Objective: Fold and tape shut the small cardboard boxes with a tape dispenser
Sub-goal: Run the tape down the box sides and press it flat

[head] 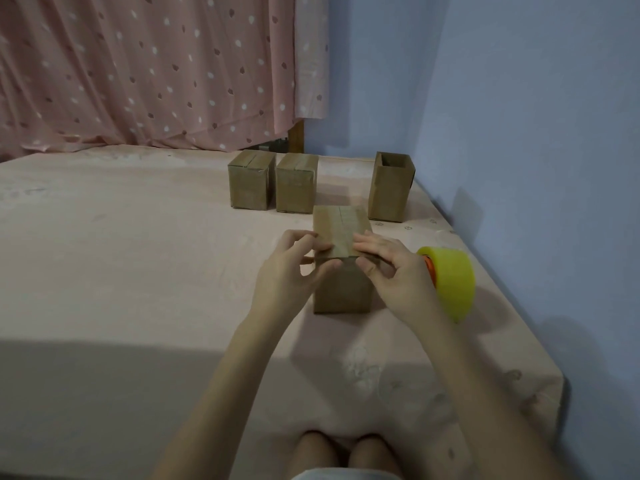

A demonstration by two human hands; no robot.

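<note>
Knees [341,452], then hands apparently pinching box [341,289].

dim, soft-focus, shadowed foreground
</note>
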